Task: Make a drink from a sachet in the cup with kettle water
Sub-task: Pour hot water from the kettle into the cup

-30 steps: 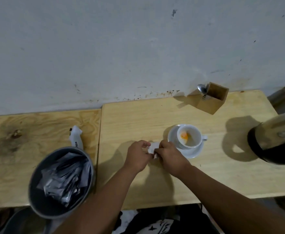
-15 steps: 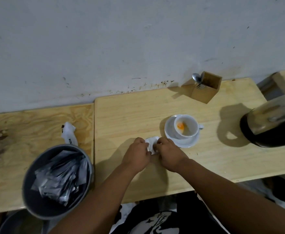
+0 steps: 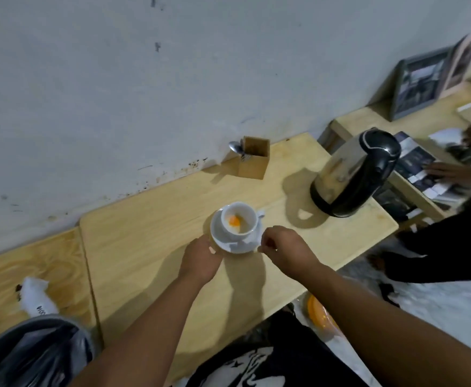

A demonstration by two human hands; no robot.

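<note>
A white cup (image 3: 242, 227) with orange powder at its bottom stands on a white saucer (image 3: 218, 233) in the middle of the wooden table. A folded white piece (image 3: 241, 245), apparently the empty sachet, lies on the saucer's near part. My left hand (image 3: 200, 259) is at the saucer's left rim, its thumb touching the edge and its fingers hidden. My right hand (image 3: 283, 247) hovers just right of the saucer with fingers curled and nothing visible in them. The steel and black kettle (image 3: 354, 174) stands to the right, lid closed.
A wooden holder (image 3: 253, 163) with a spoon (image 3: 235, 148) sits by the wall behind the cup. A lined grey bin (image 3: 33, 356) holding wrappers is at bottom left, with a crumpled white packet (image 3: 36, 298) on the table beside it. Another person's hand (image 3: 452, 171) rests on magazines at right.
Both hands let go of the white sachet they were folding and moved apart to either side of the saucer. My head turned right, bringing the whole kettle and the neighbouring table into view.
</note>
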